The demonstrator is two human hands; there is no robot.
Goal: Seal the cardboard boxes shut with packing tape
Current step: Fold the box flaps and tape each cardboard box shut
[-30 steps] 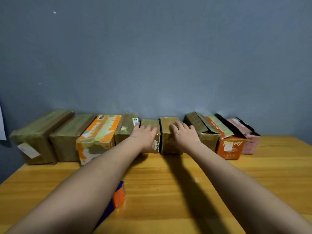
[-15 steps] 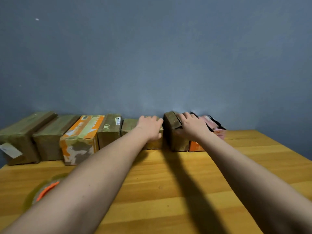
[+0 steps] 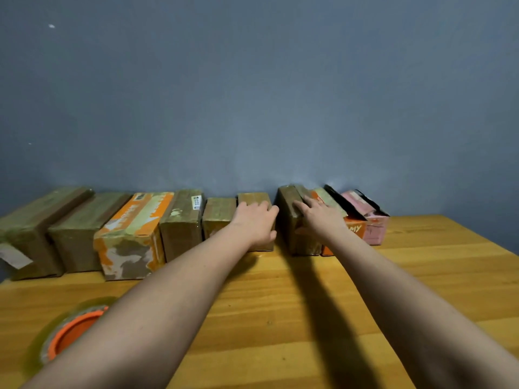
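Wooden table [image 3: 309, 318] with row of cardboard boxes [image 3: 179, 220], tape roll [image 3: 70, 329].

One view only was given, from a wide-angle camera worn on the person's head. It looked forward and only slightly down, so that the blue-grey wall [image 3: 252, 94] filled the upper half of the frame and the wooden tabletop [image 3: 407, 276] the lower. The camera sat close above the near part of the tabletop, with both forearms running out from the bottom corners toward the middle. The row of boxes [image 3: 132, 228] along the wall lay at arm's reach. The lens bent the far edge, so the row curved downward at the left.
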